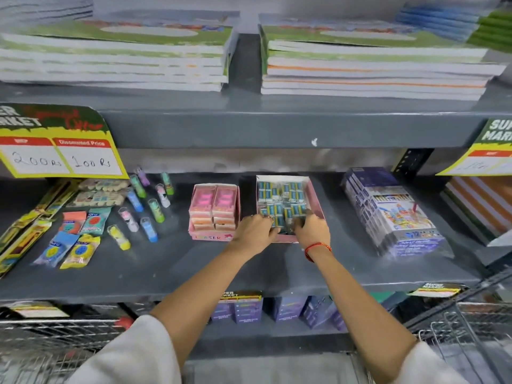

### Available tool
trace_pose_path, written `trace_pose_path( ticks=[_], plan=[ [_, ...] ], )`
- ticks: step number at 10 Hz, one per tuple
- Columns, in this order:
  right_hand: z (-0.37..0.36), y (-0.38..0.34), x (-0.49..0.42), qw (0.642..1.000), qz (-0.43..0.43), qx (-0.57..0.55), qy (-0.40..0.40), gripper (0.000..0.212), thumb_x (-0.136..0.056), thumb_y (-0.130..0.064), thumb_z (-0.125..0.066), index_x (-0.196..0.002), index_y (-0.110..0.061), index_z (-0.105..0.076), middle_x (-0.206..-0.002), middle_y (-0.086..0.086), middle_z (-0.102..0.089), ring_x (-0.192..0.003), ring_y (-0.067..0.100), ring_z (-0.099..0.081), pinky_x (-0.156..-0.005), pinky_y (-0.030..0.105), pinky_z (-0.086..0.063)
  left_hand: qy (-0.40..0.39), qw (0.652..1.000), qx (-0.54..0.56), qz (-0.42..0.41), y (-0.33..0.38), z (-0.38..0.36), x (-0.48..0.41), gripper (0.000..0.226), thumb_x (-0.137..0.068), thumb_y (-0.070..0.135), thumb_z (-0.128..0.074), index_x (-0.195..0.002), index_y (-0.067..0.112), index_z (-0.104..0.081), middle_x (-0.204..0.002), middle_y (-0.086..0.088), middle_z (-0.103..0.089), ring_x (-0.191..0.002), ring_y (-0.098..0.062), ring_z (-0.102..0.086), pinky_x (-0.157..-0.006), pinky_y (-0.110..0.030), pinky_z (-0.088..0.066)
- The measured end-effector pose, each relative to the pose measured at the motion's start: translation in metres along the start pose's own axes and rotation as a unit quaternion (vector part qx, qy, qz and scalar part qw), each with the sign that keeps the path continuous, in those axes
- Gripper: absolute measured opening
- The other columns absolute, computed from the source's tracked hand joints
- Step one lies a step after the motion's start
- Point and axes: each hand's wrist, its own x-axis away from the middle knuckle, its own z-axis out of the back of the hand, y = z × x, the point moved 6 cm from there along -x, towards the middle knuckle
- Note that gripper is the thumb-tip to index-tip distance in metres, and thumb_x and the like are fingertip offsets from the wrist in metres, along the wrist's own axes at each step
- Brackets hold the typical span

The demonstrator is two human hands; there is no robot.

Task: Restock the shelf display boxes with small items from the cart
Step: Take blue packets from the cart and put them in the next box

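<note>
The small blue-green packets lay packed in an open pink display box on the middle shelf. At the box's near end, the left hand curled its fingers around a few packets, and the right hand, a red thread on its wrist, closed its fingers among them too. Just left stood a pink eraser box; to the right lay colour-pen packs. A wire cart stood below.

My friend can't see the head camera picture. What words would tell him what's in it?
Two hands, left hand and right hand, reach into a pink display box of small blue-green packets on a grey shelf. Beside it sits a pink eraser box.
</note>
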Motion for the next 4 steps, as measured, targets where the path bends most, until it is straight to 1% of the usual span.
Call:
trace_pose_path(
  ticks=[1,2,3,4],
  plan=[
    [0.001,-0.005,0.006,0.999,0.033,0.023,0.018,0.032,-0.095,-0.019,-0.042,-0.119,0.0,-0.051,-0.102,0.023,-0.069,-0.098,0.039,-0.064,-0.081,0.045,-0.055,0.011,1.0,-0.004,-0.025,0.003,0.001,0.004,0.038,-0.099,0.032,-0.042,-0.098,0.003,-0.066,-0.093,-0.014,-0.071,-0.083,-0.028,-0.069,-0.074,-0.036,-0.054],
    [0.004,-0.012,0.019,0.996,0.061,0.062,0.033,0.035,-0.096,-0.018,-0.04,-0.122,0.002,-0.051,-0.116,0.024,-0.063,-0.108,0.039,-0.056,-0.089,0.046,-0.05,0.019,0.999,-0.007,-0.034,0.002,0.008,0.011,0.038,-0.099,0.029,-0.04,-0.106,0.003,-0.066,-0.103,-0.014,-0.071,-0.092,-0.028,-0.068,-0.081,-0.038,-0.054],
    [0.006,-0.015,0.026,0.989,0.103,0.097,0.046,0.03,-0.096,-0.017,-0.042,-0.11,0.002,-0.06,-0.116,0.022,-0.062,-0.108,0.039,-0.053,-0.088,0.045,-0.047,0.021,0.999,-0.004,-0.05,-0.002,0.008,0.02,0.034,-0.098,0.023,-0.041,-0.114,0.004,-0.065,-0.114,-0.014,-0.068,-0.103,-0.028,-0.064,-0.089,-0.041,-0.052],
    [0.01,-0.024,0.036,0.982,0.169,0.082,0.031,0.025,-0.094,-0.014,-0.046,-0.094,0.002,-0.066,-0.1,0.021,-0.067,-0.097,0.038,-0.06,-0.075,0.04,-0.05,0.039,0.997,0.012,-0.066,-0.004,0.024,0.031,0.031,-0.094,0.019,-0.047,-0.114,0.005,-0.066,-0.117,-0.012,-0.068,-0.108,-0.027,-0.062,-0.093,-0.042,-0.051]
  ],
)
